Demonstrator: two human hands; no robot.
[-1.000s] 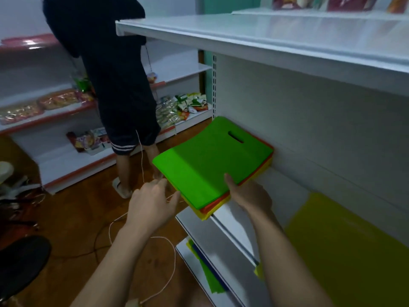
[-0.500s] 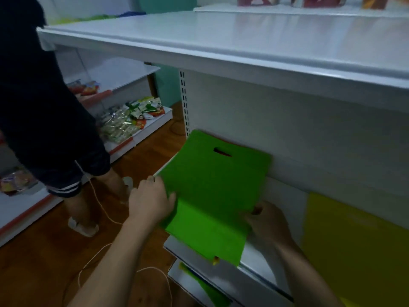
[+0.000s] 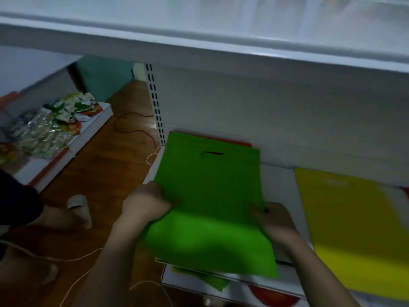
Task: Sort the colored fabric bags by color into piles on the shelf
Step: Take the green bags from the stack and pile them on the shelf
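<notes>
Frame is motion-blurred, edges soft. Green bag (image 3: 210, 196) covers the stack under it; only a red sliver (image 3: 232, 141) shows at the back edge, so can't tell what else is in that pile. Bag's near half droops over the shelf (image 3: 281, 180) front edge and hides most of the lip. Handle slot visible near the top of the bag.

Lower shelf (image 3: 199, 284) mostly hidden: a green scrap (image 3: 208, 281) and a red patch (image 3: 273, 296) peek out below, shapes unclear.

Yellow bag (image 3: 354, 229) lies flat on the same shelf to the right, apart from the green one, cut off by the frame edge at right and bottom.

Left hand (image 3: 147, 206) on the bag's left edge, fingers curled round it, thumb on top, pinching the fabric. Right hand (image 3: 271, 220) at the bag's right edge, fingertips tucked under the fabric and hidden, thumb on top; grip looks clamped on the edge.

Far left: another person's leg and slipper (image 3: 78, 202) on the wood floor, mostly out of frame. Snack packets (image 3: 53, 125) on a low shelf beyond, blurry.
</notes>
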